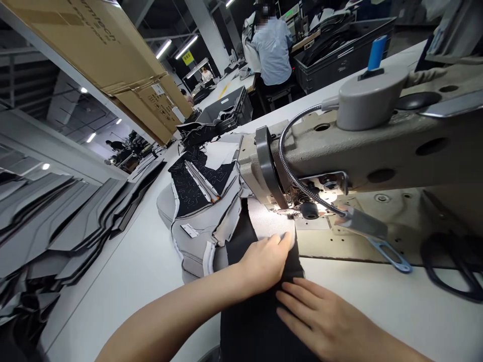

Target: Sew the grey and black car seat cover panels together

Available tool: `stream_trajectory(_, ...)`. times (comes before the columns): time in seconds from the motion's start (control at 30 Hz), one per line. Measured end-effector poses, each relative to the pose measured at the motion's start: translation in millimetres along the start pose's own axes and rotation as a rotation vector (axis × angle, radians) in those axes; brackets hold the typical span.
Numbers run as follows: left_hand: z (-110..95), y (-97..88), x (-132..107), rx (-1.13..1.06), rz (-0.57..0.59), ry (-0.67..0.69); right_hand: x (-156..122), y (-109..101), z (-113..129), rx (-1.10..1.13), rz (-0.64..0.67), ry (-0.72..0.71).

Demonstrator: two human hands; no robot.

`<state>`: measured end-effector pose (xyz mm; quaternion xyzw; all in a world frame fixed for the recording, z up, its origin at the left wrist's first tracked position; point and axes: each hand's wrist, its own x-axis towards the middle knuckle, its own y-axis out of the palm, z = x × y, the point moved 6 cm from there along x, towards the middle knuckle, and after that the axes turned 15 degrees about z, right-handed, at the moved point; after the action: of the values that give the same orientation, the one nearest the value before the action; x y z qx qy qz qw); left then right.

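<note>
A pale grey fabric piece lies over a long black fabric strip in front of the sewing machine. One edge of the pale piece reaches the lit presser foot and needle area. My left hand is closed at the near end of the pale piece, its curled fingers pinching the fabric edge; the thumb is hidden. Closer to me, my right hand lies open, with its fingers stretched flat on the right side of the black strip.
Sewn grey and black covers lie left of the machine head. Stacked grey panels fill the left side. Black scissors and a blue-handled tool rest at right. Behind stand a cardboard box, a dark crate and a seated person.
</note>
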<state>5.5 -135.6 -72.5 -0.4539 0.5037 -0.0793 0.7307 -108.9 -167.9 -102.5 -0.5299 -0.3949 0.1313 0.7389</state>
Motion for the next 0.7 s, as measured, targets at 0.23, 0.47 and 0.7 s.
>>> stream_trajectory(0.23,7,-4.4,21,-0.095,-0.161,0.071,-4,2,-20,-0.099,-0.049,0.166)
stream_trajectory(0.47,14,-11.3,38,0.003,-0.366,0.12,10,2,-48,-0.142,-0.019,0.191)
stream_trajectory(0.7,10,-16.1,11,0.068,-0.593,0.208,21,-5,-76,0.06,0.018,0.256)
